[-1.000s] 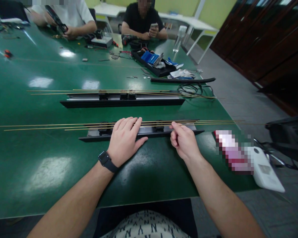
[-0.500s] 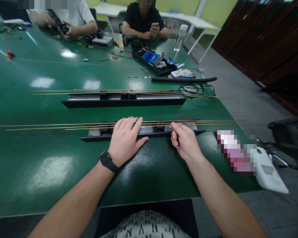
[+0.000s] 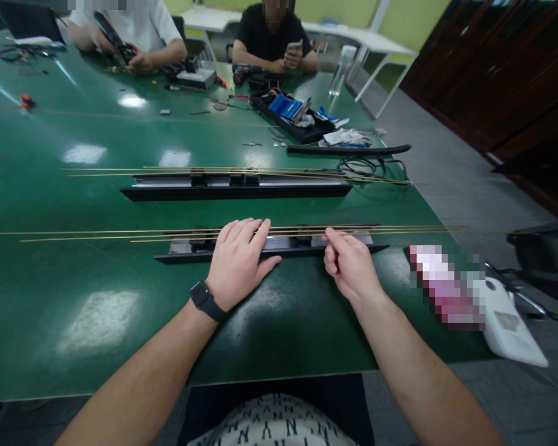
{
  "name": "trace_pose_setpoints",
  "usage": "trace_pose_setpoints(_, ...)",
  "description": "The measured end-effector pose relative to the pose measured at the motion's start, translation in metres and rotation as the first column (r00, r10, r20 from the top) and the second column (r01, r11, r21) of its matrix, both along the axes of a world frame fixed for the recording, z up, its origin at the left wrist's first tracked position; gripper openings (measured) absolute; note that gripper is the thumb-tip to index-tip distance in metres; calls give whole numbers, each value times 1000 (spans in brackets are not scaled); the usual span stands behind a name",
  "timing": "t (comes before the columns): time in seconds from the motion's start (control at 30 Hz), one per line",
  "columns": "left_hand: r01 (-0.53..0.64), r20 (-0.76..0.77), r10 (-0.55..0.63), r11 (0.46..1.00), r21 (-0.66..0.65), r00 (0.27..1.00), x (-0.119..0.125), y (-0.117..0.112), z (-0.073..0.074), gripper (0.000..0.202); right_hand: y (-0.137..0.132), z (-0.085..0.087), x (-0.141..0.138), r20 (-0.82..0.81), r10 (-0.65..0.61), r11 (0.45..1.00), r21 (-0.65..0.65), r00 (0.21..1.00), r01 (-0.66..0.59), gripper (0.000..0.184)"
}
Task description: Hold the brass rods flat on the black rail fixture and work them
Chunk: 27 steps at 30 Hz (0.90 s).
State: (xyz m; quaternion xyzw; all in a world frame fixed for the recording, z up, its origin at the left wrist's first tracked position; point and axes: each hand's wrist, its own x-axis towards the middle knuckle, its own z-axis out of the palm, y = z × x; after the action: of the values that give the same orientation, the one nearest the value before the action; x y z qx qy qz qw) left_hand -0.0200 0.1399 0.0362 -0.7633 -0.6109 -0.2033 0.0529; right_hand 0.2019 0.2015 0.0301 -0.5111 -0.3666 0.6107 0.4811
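Lying under the left grip (image 3: pixel 239 260) are golden rods (image 3: pixel 286 231).

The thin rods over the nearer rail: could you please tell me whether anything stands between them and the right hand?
Nothing visible does: the right hand has its fingertips right at the thin rods, above the nearer rail. The left hand lies over them farther left, not in between.

Shines smooth and glossy across the green table (image 3: pixel 97 322). Looks like thin, brass-coloured metal in the near rods (image 3: pixel 288 230); like greyish, satin metal inside the near rail (image 3: pixel 281 242), with matt black edging (image 3: pixel 302 252). Seems transparent and smooth on the bottle (image 3: pixel 341 73), like crumpled cloth on the gloves (image 3: pixel 348 137), like polished dark wood on the cabinets (image 3: pixel 506 80).
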Motion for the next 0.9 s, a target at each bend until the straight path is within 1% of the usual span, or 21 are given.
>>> trace_pose_setpoints(0.27, -5, -5, 5, 1000, -6, 1000, 0, -1, 1, 63, -1, -1, 0, 32, 51, 999, 14, 998, -52, 36)
trace_pose_setpoints(0.43, -4, 4, 4, 1000, -5, 1000, 0, 0, -1, 64, -1, -2, -1, 15, -19, 1000, 25, 1000, 19, 33)
trace_pose_setpoints(0.5, -3, 5, 3, 1000, -5, 1000, 0, -1, 0, 63, -1, -2, -1, 5, -26, 999, 28, 1000, 26, 33)
trace_pose_setpoints(0.73, -8, 7, 8, 1000, -5, 1000, 1, -1, 1, 62, -1, -3, 0, 39, 63, 998, 15, 997, -64, 39)
trace_pose_setpoints(0.9, -8, 7, 8, 1000, -6, 1000, 1, -1, 0, 64, -2, -1, -2, 60, 46, 999, 16, 997, -47, 37)
